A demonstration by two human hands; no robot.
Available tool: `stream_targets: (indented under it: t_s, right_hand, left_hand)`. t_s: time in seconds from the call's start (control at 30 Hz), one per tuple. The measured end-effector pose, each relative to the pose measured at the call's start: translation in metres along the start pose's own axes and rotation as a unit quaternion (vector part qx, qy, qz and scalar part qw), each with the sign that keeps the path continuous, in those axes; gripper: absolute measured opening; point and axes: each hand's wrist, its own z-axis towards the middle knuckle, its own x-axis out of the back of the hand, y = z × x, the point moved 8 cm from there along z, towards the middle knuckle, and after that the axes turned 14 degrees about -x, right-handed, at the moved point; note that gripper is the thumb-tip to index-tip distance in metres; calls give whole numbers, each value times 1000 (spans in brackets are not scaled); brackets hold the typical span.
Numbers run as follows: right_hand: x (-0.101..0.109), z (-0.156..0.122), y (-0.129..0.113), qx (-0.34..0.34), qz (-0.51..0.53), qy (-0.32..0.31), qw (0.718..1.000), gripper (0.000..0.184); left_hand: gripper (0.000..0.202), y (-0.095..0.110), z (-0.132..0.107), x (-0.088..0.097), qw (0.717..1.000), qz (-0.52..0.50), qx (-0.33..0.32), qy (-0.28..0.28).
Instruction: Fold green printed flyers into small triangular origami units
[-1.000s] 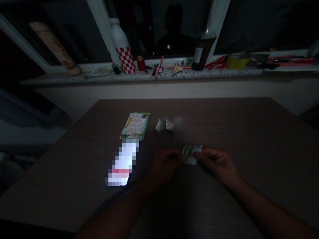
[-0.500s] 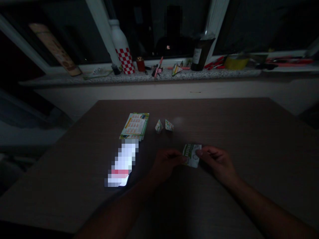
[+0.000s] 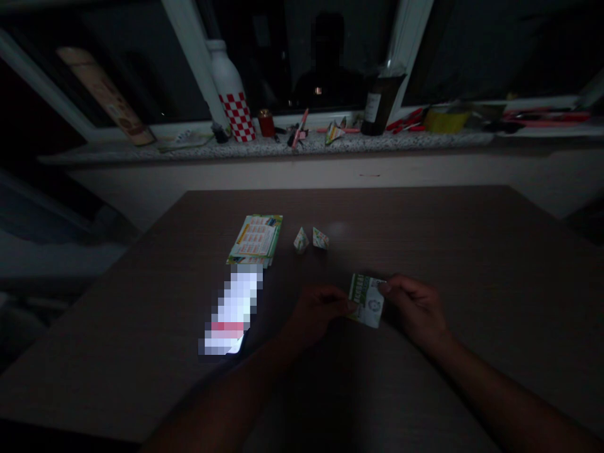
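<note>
A small printed piece of paper (image 3: 367, 300), white and green, lies between my two hands on the brown table (image 3: 472, 251). My left hand (image 3: 317, 314) pinches its left edge with curled fingers. My right hand (image 3: 415, 308) pinches its upper right corner. Two small folded paper shapes (image 3: 310, 239) stand just beyond, near the table's middle. The room is dark.
A stack of printed sheets (image 3: 257, 239) lies to the left, with a lit phone (image 3: 232, 311) in front of it. The windowsill (image 3: 141, 148) behind holds a red-and-white checked bottle (image 3: 232, 91), a dark bottle (image 3: 380, 94), pens and other clutter.
The paper has turned and spread wider between my hands, now tilted with its lower right corner nearer me. Both hands stay in nearly the same place.
</note>
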Motion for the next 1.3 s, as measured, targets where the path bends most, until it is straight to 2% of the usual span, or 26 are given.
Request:
stream_targets:
  t_s: [0.1,0.2,0.3,0.4,0.53,0.67,0.9,1.17,1.23,1.3]
  right_hand:
    - [3,0,0,10,6,20,1000,29]
    - [1,1,0,22,8,1,1000,33]
    - [3,3,-4,54,-18,-6,998,34]
    - [10,-2,-21,148,-83,29,985,11]
    - [-1,-21,-47,320,-174,-12,931,24]
    - [-8,-34,-56,400,-188,-50,895,29]
    - [-10,-40,-64,438,-178,-68,878,30]
    - [-13,-46,-76,418,-192,-23,888,26]
    - [-13,-46,-76,414,-192,-26,890,24]
    - [-13,-45,-75,409,-199,-28,890,22]
  left_hand:
    - [8,-1,-1,-3,1000,-6,8,-6]
    - [8,-6,1,0,999,-22,23,11]
    - [10,-12,2,3,995,-86,48,24]
    - [10,-14,2,0,986,-151,75,0]
    - [12,-16,-4,-11,966,-219,129,-56]
    - [14,-18,-11,-15,947,-254,179,-85]
    - [11,-18,-17,-16,927,-280,231,-97]
    - [16,-19,-23,-22,915,-284,256,-131]
    - [17,-18,-21,-21,928,-252,234,-145]
    - [18,-15,-15,-16,956,-177,182,-145]
